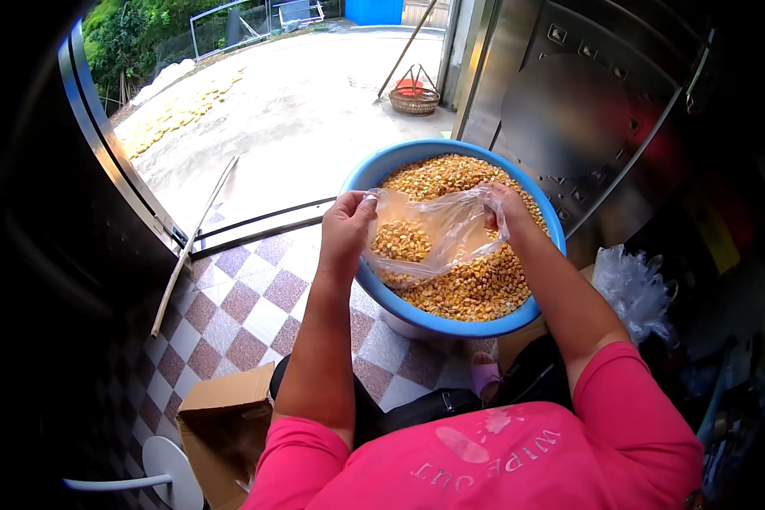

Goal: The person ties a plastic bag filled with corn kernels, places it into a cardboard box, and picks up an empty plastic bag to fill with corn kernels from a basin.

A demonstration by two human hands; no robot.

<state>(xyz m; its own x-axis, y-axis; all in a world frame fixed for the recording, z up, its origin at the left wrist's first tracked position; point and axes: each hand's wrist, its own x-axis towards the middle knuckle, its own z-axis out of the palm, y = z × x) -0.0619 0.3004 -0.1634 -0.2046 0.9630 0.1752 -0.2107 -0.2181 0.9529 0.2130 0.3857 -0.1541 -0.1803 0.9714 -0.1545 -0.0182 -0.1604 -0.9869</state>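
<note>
A clear plastic bag (438, 223) is stretched between my two hands, its mouth spread apart. My left hand (347, 223) pinches the bag's left edge, while my right hand (503, 211) grips its right side, with some fingers hidden by the film. Beneath the bag is a large blue basin (372, 289) heaped with yellow corn kernels (484, 293). Kernels show through the bag's left part; I cannot tell whether they lie inside it or under it.
An open cardboard box (229, 393) stands at lower left beside a white round base (172, 472). Crumpled clear bags (633, 285) lie right of the basin. A wooden stick (191, 251) leans across the door sill. Outside are a wicker basket (415, 100) and spread corn (183, 115).
</note>
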